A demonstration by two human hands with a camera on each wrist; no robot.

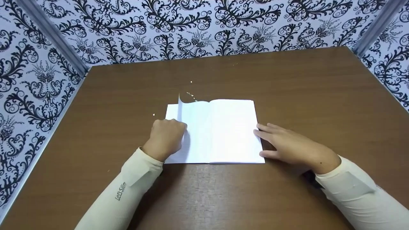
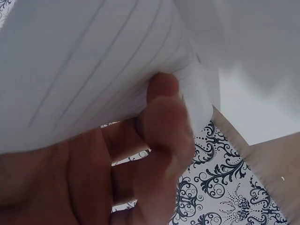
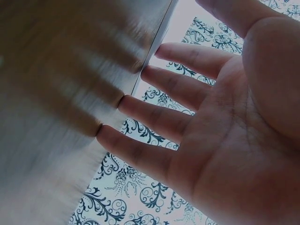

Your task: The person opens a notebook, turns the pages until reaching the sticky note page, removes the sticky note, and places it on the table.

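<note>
An open notebook with white pages lies on the brown table. My left hand is at its left side, fingers curled, holding the outer edge of a raised page. Ruled lines show on that page in the left wrist view, where thumb and fingers meet at the paper. The page bends upward at its far left corner, with another white page beneath it. On the opposite side, my right hand rests with fingers extended, fingertips right at the notebook's right edge.
Small pale specks are scattered on the table beyond the notebook and to its left. Walls with black-and-white scroll patterns border the table at the back and both sides. Pale sleeves cover both forearms.
</note>
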